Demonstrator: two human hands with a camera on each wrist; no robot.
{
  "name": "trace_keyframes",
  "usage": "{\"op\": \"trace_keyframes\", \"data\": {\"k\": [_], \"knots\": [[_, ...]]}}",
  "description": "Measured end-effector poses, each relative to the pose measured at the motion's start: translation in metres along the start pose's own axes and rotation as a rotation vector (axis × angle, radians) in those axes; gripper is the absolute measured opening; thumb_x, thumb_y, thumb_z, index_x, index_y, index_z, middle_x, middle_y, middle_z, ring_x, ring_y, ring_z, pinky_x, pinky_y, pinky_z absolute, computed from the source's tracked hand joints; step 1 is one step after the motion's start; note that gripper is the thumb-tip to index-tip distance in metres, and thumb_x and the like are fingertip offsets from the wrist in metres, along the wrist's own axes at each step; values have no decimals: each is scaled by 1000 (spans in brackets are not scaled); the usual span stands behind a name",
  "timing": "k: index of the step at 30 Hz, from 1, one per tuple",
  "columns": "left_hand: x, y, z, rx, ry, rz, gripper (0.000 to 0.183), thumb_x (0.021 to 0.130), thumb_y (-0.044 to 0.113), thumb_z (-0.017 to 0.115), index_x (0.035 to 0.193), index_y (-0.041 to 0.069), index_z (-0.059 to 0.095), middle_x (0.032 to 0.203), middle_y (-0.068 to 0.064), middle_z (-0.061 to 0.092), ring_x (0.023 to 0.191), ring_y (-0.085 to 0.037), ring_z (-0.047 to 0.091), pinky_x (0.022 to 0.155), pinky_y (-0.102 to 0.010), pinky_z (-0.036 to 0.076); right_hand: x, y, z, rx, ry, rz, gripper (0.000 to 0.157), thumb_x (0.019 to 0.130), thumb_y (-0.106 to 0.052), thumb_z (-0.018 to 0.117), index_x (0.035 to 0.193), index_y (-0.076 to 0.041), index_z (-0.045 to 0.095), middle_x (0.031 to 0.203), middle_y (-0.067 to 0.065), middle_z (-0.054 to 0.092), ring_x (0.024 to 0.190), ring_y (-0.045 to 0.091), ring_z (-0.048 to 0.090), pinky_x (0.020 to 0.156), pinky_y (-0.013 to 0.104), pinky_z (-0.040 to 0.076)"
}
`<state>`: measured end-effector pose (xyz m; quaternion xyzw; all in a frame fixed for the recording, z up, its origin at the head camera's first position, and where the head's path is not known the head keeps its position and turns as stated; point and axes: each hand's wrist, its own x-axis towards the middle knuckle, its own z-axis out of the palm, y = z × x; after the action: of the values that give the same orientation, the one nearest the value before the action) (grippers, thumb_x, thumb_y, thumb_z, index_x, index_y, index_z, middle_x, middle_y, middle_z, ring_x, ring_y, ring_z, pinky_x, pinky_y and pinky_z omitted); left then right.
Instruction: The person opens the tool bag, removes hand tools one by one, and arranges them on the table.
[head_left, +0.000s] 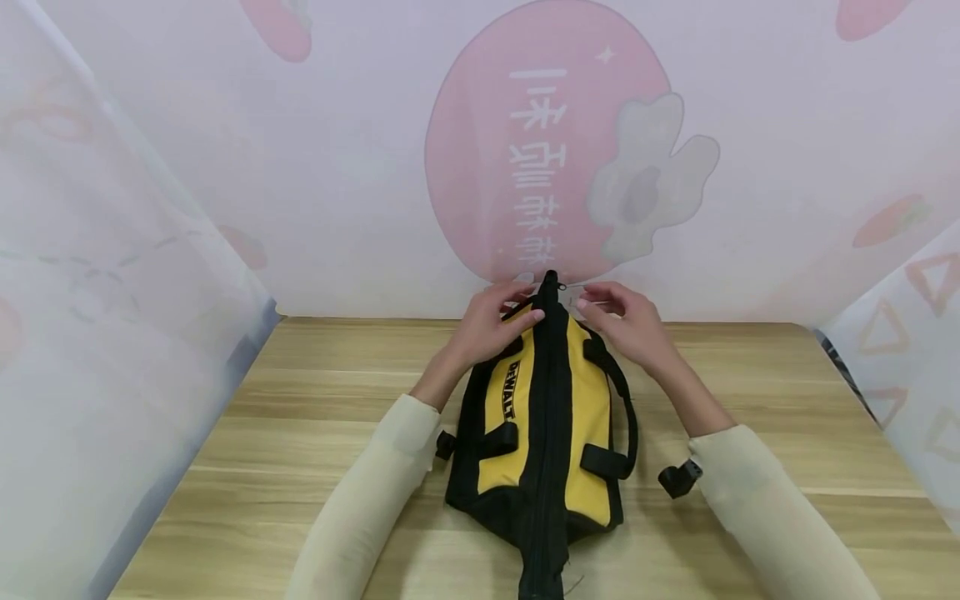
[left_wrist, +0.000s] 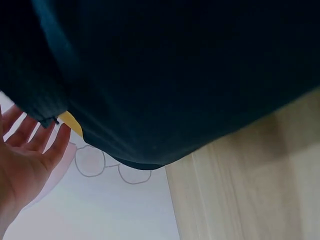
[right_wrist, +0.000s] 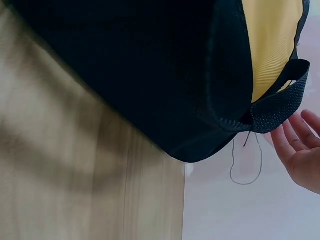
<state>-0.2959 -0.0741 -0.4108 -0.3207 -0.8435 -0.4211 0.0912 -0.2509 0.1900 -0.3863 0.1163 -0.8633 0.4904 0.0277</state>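
A black and yellow tool bag point(head_left: 588, 400) lies lengthwise before me, its long black zip running along the top. My left hand point(head_left: 495, 321) grips the far end, with the thumb on the black zip strip and the fingers round the far side. Across from it, my right hand point(head_left: 626, 321) is beside the small zip pull point(head_left: 562, 287), thumb and forefinger slightly apart. In the right wrist view, its fingers point(right_wrist: 295, 135) are close by the black webbing handle point(right_wrist: 282, 107). The bag's dark end point(left_wrist: 165, 90) fills much of the left wrist view.
The bag rests on a wood-grain table point(head_left: 337, 392). Behind it stands a pale printed backdrop point(head_left: 360, 167), with white sheets at both sides. A second handle strap point(head_left: 498, 440) lies on the bag's left. Small black pieces point(head_left: 680, 479) stick out near each cuff.
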Motion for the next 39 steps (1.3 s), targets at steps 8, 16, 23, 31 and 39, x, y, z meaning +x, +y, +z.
{"op": "trace_keyframes", "data": {"k": [8, 16, 23, 31, 39], "knots": [[13, -10, 0, -73, -76, -72, 43, 106, 28, 69, 144, 9, 68, 145, -10, 69, 135, -27, 65, 112, -47, 56, 17, -1, 3, 149, -50, 29, 52, 108, -38, 64, 151, -7, 60, 137, 18, 66, 123, 37, 68, 99, 45, 63], [18, -14, 1, -184, -109, -105, 37, 105, 23, 70, 140, 11, 72, 141, -8, 72, 134, -26, 66, 113, -47, 56, 29, -5, 7, 185, -65, 50, 50, 109, -32, 65, 151, -6, 60, 145, 17, 65, 126, 35, 67, 100, 46, 63], [23, -15, 6, -183, -110, -106, 46, 106, 31, 68, 146, 10, 66, 146, -11, 69, 133, -27, 68, 113, -46, 56, 35, -4, 11, 222, -43, 60, 46, 109, -28, 65, 148, -5, 63, 137, 22, 68, 108, 20, 74, 92, 34, 65], [30, -19, 9, -196, -156, -44, 54, 109, 25, 63, 160, 12, 52, 161, -13, 55, 141, -32, 62, 119, -47, 51, 39, -2, 14, 241, -15, 34, 36, 108, -17, 65, 139, 1, 68, 124, 27, 70, 87, 3, 72, 81, 23, 64], [39, -21, 9, -270, -201, 19, 58, 107, 18, 63, 163, 10, 48, 163, -13, 52, 143, -35, 59, 119, -50, 50, 41, -2, 12, 227, -37, 51, 33, 108, -17, 64, 135, 1, 71, 121, 21, 72, 87, 5, 70, 80, 22, 63]]}}
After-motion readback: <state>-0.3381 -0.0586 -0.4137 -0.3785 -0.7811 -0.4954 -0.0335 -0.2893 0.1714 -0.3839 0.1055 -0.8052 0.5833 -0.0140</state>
